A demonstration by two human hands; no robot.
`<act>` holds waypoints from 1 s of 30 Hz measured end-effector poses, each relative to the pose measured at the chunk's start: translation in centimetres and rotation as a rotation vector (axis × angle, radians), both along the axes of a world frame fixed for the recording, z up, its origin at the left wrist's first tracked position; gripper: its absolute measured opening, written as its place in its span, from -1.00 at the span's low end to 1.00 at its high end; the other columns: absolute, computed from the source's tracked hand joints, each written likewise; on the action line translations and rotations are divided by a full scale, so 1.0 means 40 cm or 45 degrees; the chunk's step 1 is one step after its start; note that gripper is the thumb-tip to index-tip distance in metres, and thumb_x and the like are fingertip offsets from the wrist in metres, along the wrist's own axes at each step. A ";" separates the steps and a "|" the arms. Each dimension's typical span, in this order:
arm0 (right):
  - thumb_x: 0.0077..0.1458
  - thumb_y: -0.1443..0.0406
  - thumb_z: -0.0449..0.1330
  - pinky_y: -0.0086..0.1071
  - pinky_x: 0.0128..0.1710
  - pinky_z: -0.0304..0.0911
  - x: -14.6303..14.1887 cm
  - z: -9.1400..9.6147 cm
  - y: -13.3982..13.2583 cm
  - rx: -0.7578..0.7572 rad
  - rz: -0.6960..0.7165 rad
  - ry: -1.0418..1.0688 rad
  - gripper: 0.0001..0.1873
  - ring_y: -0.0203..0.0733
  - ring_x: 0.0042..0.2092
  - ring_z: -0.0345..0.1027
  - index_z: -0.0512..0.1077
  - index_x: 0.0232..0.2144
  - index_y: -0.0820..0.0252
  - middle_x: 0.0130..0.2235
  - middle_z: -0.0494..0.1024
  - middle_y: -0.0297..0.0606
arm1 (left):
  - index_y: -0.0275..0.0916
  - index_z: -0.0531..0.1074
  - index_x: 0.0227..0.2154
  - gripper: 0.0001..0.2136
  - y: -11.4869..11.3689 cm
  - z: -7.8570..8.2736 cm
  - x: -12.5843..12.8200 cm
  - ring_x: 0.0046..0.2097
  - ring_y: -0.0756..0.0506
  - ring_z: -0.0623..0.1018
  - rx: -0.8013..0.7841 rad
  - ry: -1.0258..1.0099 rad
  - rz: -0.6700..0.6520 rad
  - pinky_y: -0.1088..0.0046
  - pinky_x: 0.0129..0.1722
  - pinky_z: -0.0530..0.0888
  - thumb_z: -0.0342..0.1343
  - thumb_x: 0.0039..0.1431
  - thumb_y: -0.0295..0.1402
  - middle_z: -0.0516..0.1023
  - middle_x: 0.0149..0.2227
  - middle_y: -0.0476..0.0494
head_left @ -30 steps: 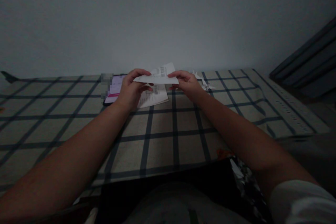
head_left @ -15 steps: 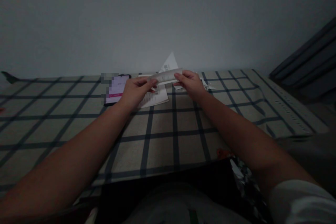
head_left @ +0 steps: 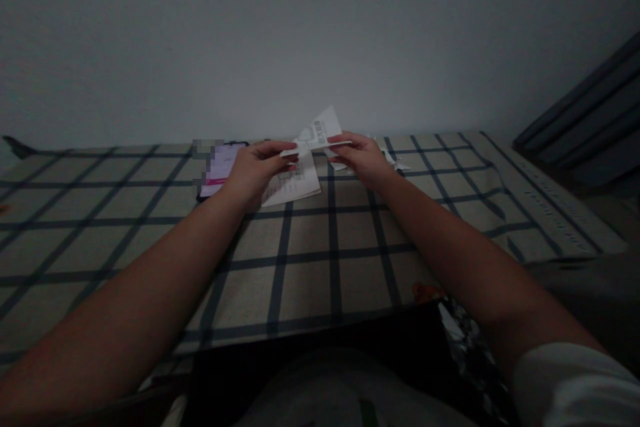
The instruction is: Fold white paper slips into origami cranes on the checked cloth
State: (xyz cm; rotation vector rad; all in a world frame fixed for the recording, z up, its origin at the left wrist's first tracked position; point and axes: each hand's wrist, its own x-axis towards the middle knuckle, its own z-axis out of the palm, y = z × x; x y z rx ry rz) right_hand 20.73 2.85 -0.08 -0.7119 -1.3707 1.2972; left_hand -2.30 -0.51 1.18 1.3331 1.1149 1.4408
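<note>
Between my two hands is a folded sheet of printed paper [head_left: 320, 132], raised above the table, with a pointed flap standing up at its back. My left hand [head_left: 260, 163] pinches its left end between thumb and fingers. At the right end, my right hand [head_left: 363, 157] grips the paper the same way. Below it, another printed sheet or thin stack of paper [head_left: 300, 183] lies on the cloth, partly covered by my left hand. A phone [head_left: 220, 167] with a lit screen rests just left of my left hand.
A checked tablecloth [head_left: 310, 267] covers the table, which meets a plain wall [head_left: 320, 33] behind. Crumpled white paper scraps [head_left: 397, 163] lie by my right hand. Dark curtain folds [head_left: 590, 113] hang at the right. A small orange thing [head_left: 426, 292] sits near the front edge.
The held paper has tipped from showing a broad printed strip to nearly edge-on, and its back flap now shows larger print. Both hands have stayed almost in place, fingers slightly shifted.
</note>
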 end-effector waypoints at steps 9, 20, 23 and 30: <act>-0.09 0.06 0.48 -0.36 -0.06 0.54 -0.001 0.003 0.017 -0.016 -0.098 0.205 -0.62 -0.25 -0.10 0.52 0.51 -0.33 0.15 -0.21 0.60 -0.32 | -0.29 0.65 -0.43 -0.70 -0.014 0.001 -0.005 -0.28 -0.11 0.64 0.094 0.283 -0.031 0.35 -0.15 0.63 0.37 0.02 -0.10 0.68 -0.33 -0.17; 0.00 0.24 0.40 -0.42 -0.23 0.52 -0.007 -0.003 0.010 0.015 -0.133 0.058 -0.60 -0.27 -0.16 0.53 0.45 -0.08 0.10 -0.12 0.61 -0.31 | -0.28 0.53 0.11 -0.39 -0.010 -0.003 0.006 -0.31 -0.03 0.62 -0.089 0.130 -0.258 0.42 -0.30 0.64 0.39 -0.09 -0.35 0.66 -0.06 -0.22; 0.03 0.20 0.39 -0.41 -0.23 0.51 -0.008 -0.002 0.001 0.090 -0.104 -0.033 -0.52 -0.23 -0.14 0.54 0.41 0.01 0.06 -0.11 0.62 -0.29 | -0.33 0.62 -0.07 -0.53 -0.013 -0.006 0.006 -0.31 -0.04 0.61 -0.172 0.168 -0.357 0.47 -0.33 0.60 0.42 -0.10 -0.30 0.68 -0.13 -0.22; 0.07 0.14 0.38 -0.40 -0.20 0.51 -0.012 0.008 -0.012 0.084 -0.096 -0.019 -0.36 -0.26 -0.18 0.54 0.31 0.17 -0.03 -0.11 0.62 -0.32 | -0.33 0.61 -0.33 -0.66 -0.022 0.000 0.008 -0.45 0.00 0.53 -0.229 0.322 -0.338 0.50 -0.41 0.50 0.44 -0.15 -0.21 0.65 -0.41 -0.12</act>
